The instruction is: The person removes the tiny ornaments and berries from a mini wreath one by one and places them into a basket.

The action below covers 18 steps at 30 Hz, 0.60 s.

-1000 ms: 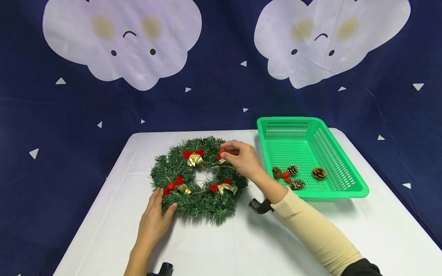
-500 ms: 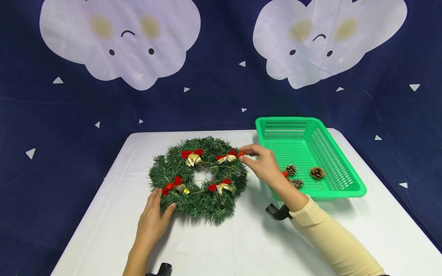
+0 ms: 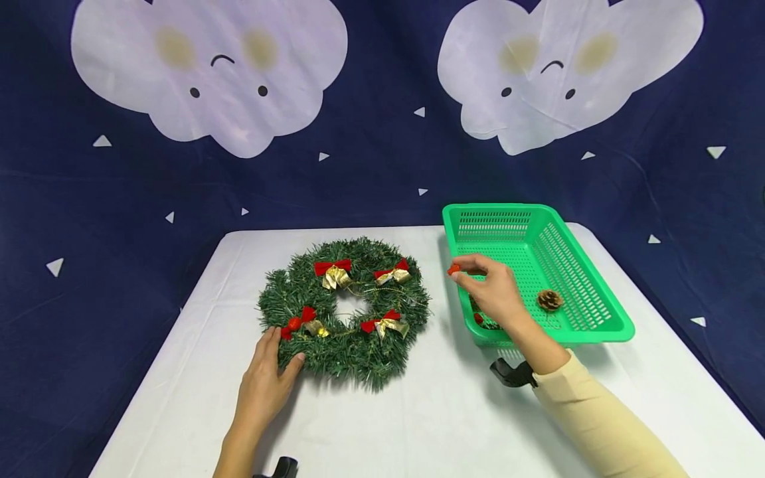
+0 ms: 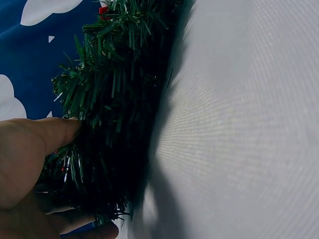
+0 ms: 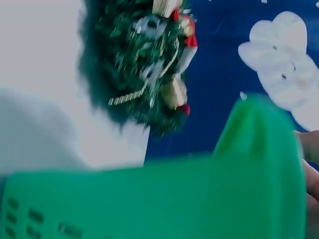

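Note:
A green Christmas wreath [image 3: 358, 358] with red and gold bows lies on the white table. My left hand [image 3: 263, 378] holds its lower left edge, thumb and fingers spread around the greenery; the left wrist view shows the thumb [image 4: 62, 133] pressed into the tinsel. One red berry [image 3: 295, 323] sits on the wreath's lower left bow. Over the left rim of a green plastic basket [image 3: 603, 292], my right hand [image 3: 493, 289] pinches a small red berry ornament [image 3: 454, 269] between thumb and fingertips. In the right wrist view the basket wall hides most of that hand.
A brown pine cone [image 3: 550, 300] lies in the basket; other decorations there are partly hidden behind my right hand. The white table [image 3: 358, 431] reaches back to a dark blue curtain [image 3: 382, 166] printed with clouds. A gold bead string crosses the wreath.
My right hand has moved right, from the wreath's upper right bow to above the basket's left rim, carrying the red berry ornament. My left hand stays at the wreath's edge.

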### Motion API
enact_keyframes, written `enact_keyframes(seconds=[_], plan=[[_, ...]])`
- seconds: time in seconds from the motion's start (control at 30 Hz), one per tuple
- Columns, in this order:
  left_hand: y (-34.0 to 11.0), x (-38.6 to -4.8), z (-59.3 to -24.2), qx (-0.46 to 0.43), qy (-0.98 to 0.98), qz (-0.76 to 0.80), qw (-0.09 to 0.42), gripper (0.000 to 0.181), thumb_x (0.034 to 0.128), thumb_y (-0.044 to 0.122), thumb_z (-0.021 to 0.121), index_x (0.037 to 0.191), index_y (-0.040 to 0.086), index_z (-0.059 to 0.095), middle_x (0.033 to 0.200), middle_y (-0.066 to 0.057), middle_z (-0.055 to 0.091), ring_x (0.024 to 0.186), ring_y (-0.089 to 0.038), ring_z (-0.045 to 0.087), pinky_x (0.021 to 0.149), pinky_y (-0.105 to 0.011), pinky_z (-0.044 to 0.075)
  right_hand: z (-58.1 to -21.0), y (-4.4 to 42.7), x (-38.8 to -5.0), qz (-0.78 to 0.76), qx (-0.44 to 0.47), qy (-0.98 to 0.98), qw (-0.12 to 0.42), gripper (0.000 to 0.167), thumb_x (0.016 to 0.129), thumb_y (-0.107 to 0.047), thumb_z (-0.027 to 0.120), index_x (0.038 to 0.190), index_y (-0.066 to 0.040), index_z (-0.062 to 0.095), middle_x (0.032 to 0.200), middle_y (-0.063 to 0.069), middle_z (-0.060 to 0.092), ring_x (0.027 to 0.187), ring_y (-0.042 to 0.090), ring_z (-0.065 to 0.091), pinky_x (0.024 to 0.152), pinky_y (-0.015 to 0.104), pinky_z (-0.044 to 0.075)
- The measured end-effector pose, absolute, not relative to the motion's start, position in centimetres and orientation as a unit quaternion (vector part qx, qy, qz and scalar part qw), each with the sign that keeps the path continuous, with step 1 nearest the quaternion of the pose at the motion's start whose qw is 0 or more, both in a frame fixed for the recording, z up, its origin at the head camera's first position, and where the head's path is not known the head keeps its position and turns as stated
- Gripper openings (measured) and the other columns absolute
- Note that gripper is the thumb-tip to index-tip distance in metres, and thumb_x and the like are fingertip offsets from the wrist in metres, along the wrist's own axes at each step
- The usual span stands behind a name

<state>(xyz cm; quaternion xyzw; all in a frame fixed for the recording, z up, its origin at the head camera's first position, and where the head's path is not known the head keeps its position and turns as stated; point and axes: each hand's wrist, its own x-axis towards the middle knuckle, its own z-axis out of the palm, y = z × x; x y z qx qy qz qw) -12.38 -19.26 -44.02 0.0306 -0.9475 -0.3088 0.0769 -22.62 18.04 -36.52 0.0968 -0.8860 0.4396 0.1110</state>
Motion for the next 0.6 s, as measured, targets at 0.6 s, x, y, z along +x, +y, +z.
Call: enact_keyframes(seconds=[0.6], plan=[[-19.2,-12.4,-44.0,0.029,-0.949,-0.305,0.079,0.071,0.0941,0.034,0.056,0.146,-0.004,0.027,0.152,-0.022,0.025,0.134,-0.046,0.035,0.101,-0.062,0.037,-37.2,22.9,-23.0,0.415,0.065,-0.902,0.102,0.035,0.09,-0.033,0.063,0.119,-0.013,0.064,0.11,0.013,0.069,0.106,0.031,0.063,0.081,0.042,0.052]])
